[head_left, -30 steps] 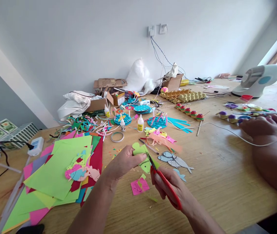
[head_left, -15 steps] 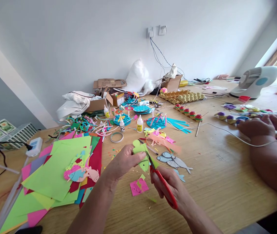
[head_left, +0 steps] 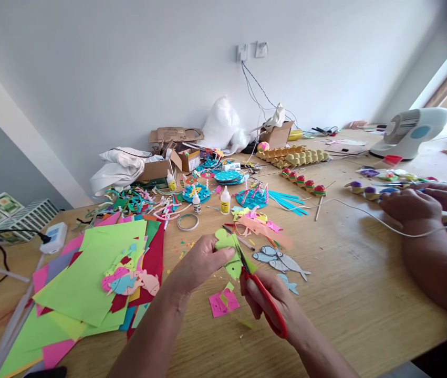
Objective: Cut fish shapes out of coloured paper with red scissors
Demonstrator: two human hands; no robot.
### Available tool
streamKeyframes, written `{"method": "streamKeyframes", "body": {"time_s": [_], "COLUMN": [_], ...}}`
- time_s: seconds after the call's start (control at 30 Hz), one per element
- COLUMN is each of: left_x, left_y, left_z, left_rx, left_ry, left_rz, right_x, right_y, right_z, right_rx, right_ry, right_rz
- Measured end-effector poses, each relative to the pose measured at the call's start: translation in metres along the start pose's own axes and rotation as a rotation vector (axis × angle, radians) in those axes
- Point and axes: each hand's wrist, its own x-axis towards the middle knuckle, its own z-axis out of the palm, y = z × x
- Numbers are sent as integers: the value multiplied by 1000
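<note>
My left hand (head_left: 207, 261) pinches a light green paper fish (head_left: 232, 270) between thumb and fingers, held just above the table. In my right hand (head_left: 272, 296) are red-handled scissors (head_left: 269, 304), their blades against the right edge of the green paper. A green offcut hangs beside the blades. Below the hands lies a pink paper square (head_left: 223, 303) with a green scrap on it. Several grey-blue paper fish (head_left: 282, 259) lie to the right, with a light blue paper fish (head_left: 289, 283) closer to my right hand.
Coloured paper sheets (head_left: 85, 278) and cut-out fish (head_left: 128, 281) cover the left side. Beyond my hands stand a glue bottle (head_left: 225, 201), a tape roll (head_left: 188, 222) and blue paper strips (head_left: 288, 202). At right, another person's arms (head_left: 424, 231) rest near a cable and painted egg-carton pieces (head_left: 359, 188).
Hardly anything differs. The scissors and green paper fish shift only very slightly, and the other person's hands at the right move a little.
</note>
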Motion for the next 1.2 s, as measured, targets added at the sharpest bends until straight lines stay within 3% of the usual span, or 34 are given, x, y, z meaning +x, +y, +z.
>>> {"method": "streamKeyframes", "body": {"time_s": [0.63,1.2], "left_x": [3,2], "left_y": [-13,-12], "left_z": [2,3], "left_rx": [-1,-40], "left_ry": [43,93], "left_rz": [-26,-53], "right_x": [1,0], "right_y": [5,5], "right_z": [5,5], "right_rx": [0,-20], "right_ry": [69,63], "right_rz": [-44,-38]}}
